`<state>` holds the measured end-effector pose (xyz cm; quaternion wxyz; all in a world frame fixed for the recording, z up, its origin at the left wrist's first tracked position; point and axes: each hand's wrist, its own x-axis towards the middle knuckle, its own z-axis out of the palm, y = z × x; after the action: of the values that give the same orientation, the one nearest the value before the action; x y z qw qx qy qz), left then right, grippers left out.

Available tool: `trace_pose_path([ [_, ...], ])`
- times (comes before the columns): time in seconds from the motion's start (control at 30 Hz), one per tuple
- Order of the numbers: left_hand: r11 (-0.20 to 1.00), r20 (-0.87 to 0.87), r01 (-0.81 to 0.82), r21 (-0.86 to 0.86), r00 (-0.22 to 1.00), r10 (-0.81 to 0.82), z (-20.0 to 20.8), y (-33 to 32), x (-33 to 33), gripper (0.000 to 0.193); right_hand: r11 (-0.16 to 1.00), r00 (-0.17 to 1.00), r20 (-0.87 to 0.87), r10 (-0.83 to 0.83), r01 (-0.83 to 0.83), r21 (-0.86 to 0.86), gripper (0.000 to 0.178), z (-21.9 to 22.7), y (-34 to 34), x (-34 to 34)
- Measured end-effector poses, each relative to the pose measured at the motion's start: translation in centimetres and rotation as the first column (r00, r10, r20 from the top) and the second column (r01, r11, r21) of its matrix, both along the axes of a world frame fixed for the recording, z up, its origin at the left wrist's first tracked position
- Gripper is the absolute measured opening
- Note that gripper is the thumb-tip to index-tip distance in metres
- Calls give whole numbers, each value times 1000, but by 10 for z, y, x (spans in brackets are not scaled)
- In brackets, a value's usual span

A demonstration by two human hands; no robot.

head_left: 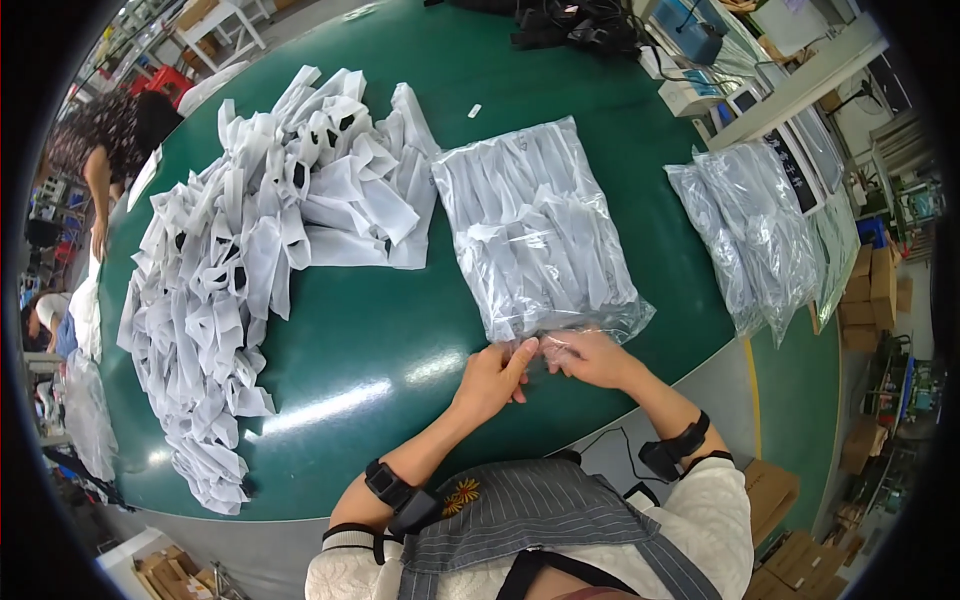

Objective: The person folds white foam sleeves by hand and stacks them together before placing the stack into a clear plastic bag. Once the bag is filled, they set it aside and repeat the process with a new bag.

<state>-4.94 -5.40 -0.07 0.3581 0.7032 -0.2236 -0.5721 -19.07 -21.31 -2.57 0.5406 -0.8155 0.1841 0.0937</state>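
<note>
Pinching the near edge of a clear plastic bag [535,235] stuffed with folded white pieces, we have both hands at its open end on the green table [400,370]. Our left hand [490,378] grips the film with thumb and fingertips just left of the middle of that edge, and our right hand [590,358] is closed on the crinkled plastic right beside it, the two hands almost touching. The bag lies flat in the middle of the table, its near end at our fingers and its far end pointing away from us.

To the left, a big loose heap of white fabric pieces [250,250] spreads from the far side down to the near left edge, touching the bag's far left corner. To the right, well apart from our hands, lie two more filled clear bags [755,235] near the table's right edge. Far left, another person [105,150] in a dark patterned top bends over the table's edge.
</note>
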Motion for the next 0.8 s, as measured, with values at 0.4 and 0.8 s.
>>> trace_pose_path([
  [0.4, 877, 295, 210, -431, 952, -83, -17, 29, 5, 29, 999, 958, 286, 18, -8, -37, 26, -8, -18, 13],
  [0.8, 829, 287, 261, -495, 949, -127, -27, 13, -18, 30, 722, 741, 450, -498, 642, -259, 23, -5, -17, -66],
])
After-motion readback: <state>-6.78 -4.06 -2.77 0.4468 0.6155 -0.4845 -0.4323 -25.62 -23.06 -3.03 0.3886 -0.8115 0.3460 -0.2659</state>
